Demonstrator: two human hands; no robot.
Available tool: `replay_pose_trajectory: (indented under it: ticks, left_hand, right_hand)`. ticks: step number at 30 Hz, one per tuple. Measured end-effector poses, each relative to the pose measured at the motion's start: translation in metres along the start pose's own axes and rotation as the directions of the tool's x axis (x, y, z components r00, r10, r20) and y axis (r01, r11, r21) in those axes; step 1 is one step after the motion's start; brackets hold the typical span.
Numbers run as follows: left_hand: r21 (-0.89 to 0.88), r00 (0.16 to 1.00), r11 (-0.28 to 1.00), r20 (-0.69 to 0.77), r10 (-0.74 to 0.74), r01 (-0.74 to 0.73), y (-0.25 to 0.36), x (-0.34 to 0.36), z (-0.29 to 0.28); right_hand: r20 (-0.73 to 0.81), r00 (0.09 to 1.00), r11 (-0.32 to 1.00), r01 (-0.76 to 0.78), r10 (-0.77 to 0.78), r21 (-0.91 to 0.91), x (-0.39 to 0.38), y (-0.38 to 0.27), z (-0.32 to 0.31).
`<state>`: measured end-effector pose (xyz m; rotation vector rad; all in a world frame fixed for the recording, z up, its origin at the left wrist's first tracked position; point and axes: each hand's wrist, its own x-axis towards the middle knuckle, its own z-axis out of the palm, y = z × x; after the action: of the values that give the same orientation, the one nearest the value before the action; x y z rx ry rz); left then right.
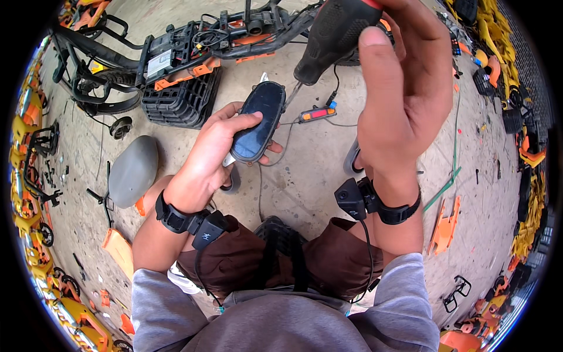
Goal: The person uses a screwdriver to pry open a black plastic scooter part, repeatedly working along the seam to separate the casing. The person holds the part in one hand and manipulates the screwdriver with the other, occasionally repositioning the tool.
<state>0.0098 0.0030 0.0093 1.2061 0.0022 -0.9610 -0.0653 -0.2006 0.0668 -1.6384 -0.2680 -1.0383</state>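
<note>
My left hand (pixel 202 149) grips an oval display unit (pixel 258 126) with a dark glossy face. The thumb lies over that face and the fingers curl behind it. Up close at the top right, my right hand (pixel 404 105) is wrapped round the thick black handle of a screwdriver (pixel 331 44) with red at its end. Its thin shaft slants down to the display unit's upper right edge; the tip is hidden there, so I cannot tell whether it sits in a screw. Beyond the unit, a small orange and red light (pixel 317 114) lies on the floor with a cable.
A stripped vehicle frame (pixel 193 50) with wiring and a black ribbed box (pixel 182 102) beneath stands at the far left. A grey seat (pixel 135 170) lies left of my knees. On the right are an orange panel (pixel 446 226) and a green strap (pixel 444 188). Yellow parts (pixel 498 35) line the edges.
</note>
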Motion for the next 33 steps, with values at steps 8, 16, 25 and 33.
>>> replay_pose_trajectory:
  ticks: [8,16,25,33]
  left_hand:
    - [-0.006,1.0,1.0,-0.001,0.001,-0.001,0.0005,-0.0005,0.0004]
    - [0.001,1.0,1.0,0.002,-0.001,0.001,0.0007,-0.0019,-0.0001]
    - [-0.011,1.0,1.0,0.009,0.017,-0.017,0.0026,-0.0026,-0.0007]
    - [-0.006,1.0,1.0,0.004,0.011,-0.011,0.0019,-0.0019,-0.0009]
  right_hand:
    - [0.002,1.0,1.0,0.005,-0.005,-0.005,-0.0001,0.0009,0.0009]
    - [-0.002,1.0,1.0,0.012,-0.012,-0.013,-0.0007,-0.0003,-0.0002]
    - [0.001,1.0,1.0,0.013,-0.013,-0.016,-0.0007,0.0017,0.0023]
    - [0.013,1.0,1.0,0.015,-0.014,-0.024,-0.0017,0.0021,0.0038]
